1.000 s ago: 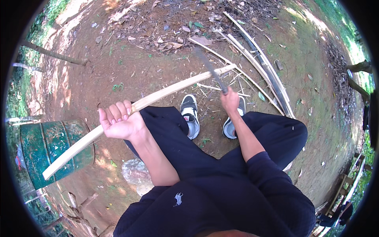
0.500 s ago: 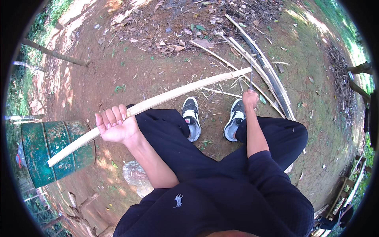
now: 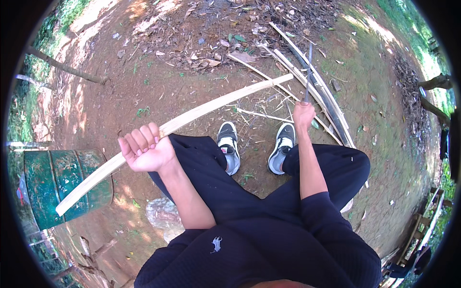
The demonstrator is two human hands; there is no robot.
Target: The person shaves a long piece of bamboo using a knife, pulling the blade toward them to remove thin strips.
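Note:
My left hand is closed around a long, pale split strip of wood or bamboo, palm side up, above my left thigh. The strip slants from the lower left up to its far end beyond my shoes. In my right hand, fingers wrapped round the handle, is a long-bladed knife. Its dark, narrow blade points away from me, seen nearly edge-on. A small gap separates the blade from the strip's far end. The knife's handle is mostly hidden by my fist.
Long split strips, some with dark bark, lie on the ground at the far right. Thin shavings are scattered ahead of my shoes. A rusty green drum lies at the left. Dry leaves cover soil farther out.
The knife has come away from the strip's far end, its blade now more visible and reaching farther out. The strip's far end has shifted left and slightly up. Both hands keep their holds.

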